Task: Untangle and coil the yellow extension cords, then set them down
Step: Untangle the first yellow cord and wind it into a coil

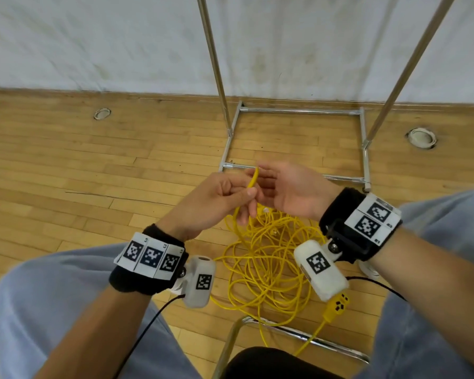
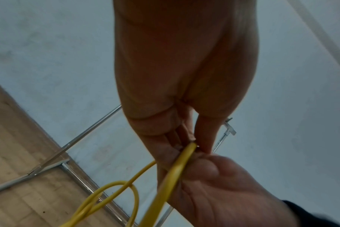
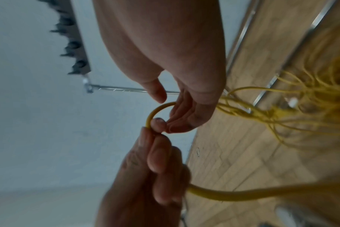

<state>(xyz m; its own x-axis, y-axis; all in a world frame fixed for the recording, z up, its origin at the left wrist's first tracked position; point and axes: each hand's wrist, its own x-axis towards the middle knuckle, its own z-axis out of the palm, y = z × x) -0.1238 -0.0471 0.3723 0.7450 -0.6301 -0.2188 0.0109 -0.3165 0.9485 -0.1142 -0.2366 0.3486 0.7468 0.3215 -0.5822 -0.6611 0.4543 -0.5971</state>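
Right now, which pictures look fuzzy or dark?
Head view: bright and mostly sharp, wall slightly smeared. Left wrist view: dim, hand shadowed. Right wrist view: fuzziest, the cord pile and the dark shape on the wall are blurred.

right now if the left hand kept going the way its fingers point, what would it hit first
Almost at once the right hand: the left hand pinches a yellow cord loop, fingertips nearly against the right's fingers. Beyond, probably the metal rack base; depth unclear.

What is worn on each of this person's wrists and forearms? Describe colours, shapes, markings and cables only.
Both forearms are bare. Each wrist has a black band carrying white square tags printed with black-and-white codes. A rounded white camera pod, itself tagged, hangs from each band, and a thin black cable trails from each pod.
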